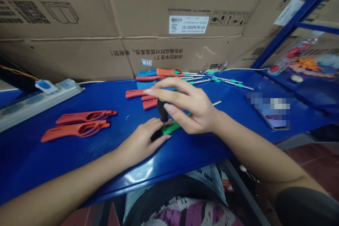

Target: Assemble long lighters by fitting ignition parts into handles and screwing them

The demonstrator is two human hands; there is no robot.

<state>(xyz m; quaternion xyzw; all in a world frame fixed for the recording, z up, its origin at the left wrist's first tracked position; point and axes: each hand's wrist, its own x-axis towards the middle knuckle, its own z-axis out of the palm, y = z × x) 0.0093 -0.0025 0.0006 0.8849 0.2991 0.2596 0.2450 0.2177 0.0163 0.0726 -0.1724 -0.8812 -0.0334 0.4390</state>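
In my right hand [189, 104] is a screwdriver [163, 113] with a dark handle, held upright between thumb and fingers. Its shaft points down onto the end of a green lighter [171, 127]. My left hand [147, 134] grips that same end of the green lighter against the table, thumb on the near side and fingers on the far side. Most of the green lighter's length is hidden under my right hand. Just beyond my hands lie red lighters [134, 93] and an orange lighter [169, 72], with blue ones partly covered among them.
Two empty-looking lighter shells, one red [86, 116] and one orange [75, 129], lie left. Tiny screws [127, 117] rest nearby. Metal lighter tubes [233, 82] lie at the back. A power strip [39, 100], a phone [267, 111] and a bottle [290, 54] flank the blue table [111, 155].
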